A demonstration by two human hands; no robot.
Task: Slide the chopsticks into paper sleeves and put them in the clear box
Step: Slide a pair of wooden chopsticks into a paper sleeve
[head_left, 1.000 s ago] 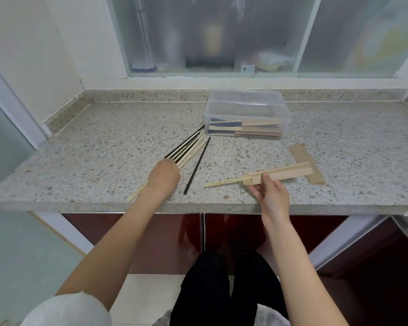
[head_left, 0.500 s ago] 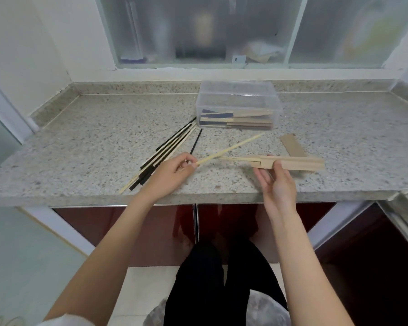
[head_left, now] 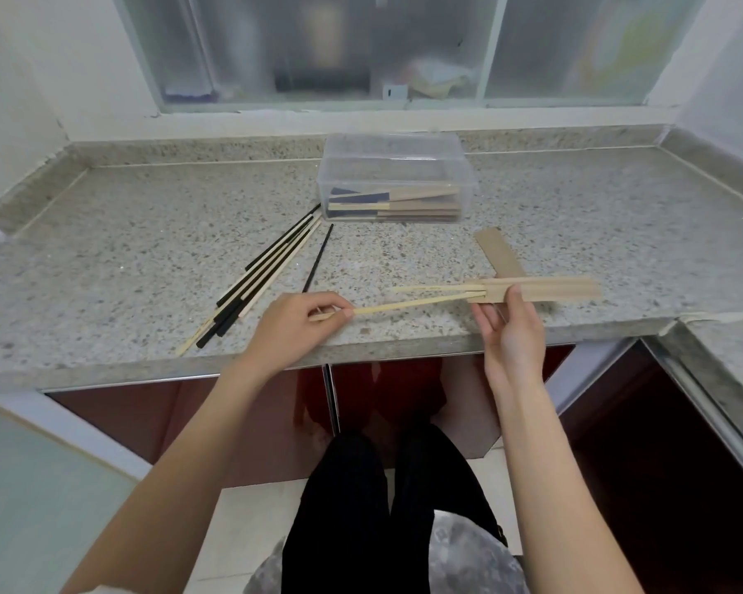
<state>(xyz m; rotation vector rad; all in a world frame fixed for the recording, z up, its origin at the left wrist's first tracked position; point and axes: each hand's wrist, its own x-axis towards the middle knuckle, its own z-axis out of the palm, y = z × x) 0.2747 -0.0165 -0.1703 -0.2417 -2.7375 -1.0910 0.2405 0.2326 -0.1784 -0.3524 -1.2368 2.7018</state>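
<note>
My right hand (head_left: 509, 332) pinches a tan paper sleeve (head_left: 545, 288) held level above the counter's front edge. One light wooden chopstick (head_left: 430, 288) sticks out of the sleeve's left mouth. My left hand (head_left: 294, 325) pinches a second light chopstick (head_left: 408, 304) by its left end; its tip lies at the sleeve's mouth. The clear box (head_left: 397, 177) stands at the back middle with several sleeved pairs inside. A loose pile of black and light chopsticks (head_left: 267, 272) lies left of centre.
A spare tan sleeve (head_left: 498, 252) lies flat on the speckled counter (head_left: 146, 233) behind the held one. A frosted window runs along the back wall. The counter turns a corner at the right. My legs show below the counter edge.
My left hand picked a light chopstick from the pile and swung it right, bringing its tip to the sleeve's mouth. My right hand levelled the sleeve and kept hold of it.
</note>
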